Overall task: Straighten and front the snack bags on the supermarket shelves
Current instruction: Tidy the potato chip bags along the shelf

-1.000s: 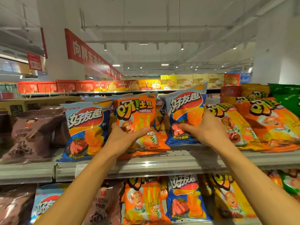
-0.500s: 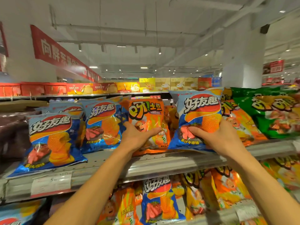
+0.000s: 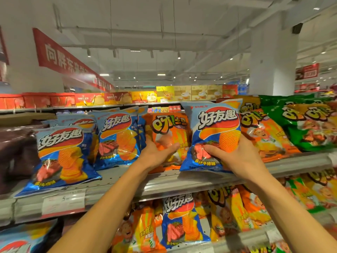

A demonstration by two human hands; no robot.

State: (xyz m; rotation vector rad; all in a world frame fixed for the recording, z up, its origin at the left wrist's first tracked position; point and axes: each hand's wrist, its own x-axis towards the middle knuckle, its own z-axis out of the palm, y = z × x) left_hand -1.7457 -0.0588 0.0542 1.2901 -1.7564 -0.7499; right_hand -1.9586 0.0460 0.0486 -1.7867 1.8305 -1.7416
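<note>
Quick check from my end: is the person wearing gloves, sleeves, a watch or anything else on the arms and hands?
Nothing that shows. Both forearms are bare as far as the frame's bottom edge, with no sleeve cuff in view. The left hand and right hand have no gloves, and no rings, watch, wristband or bracelet shows on either wrist. Any sleeves higher up would be out of frame.

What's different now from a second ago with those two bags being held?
Little changed. The view swung right, so green bags now show. The right hand still grips the blue bag, the left hand the orange bag, both on the shelf.
</note>
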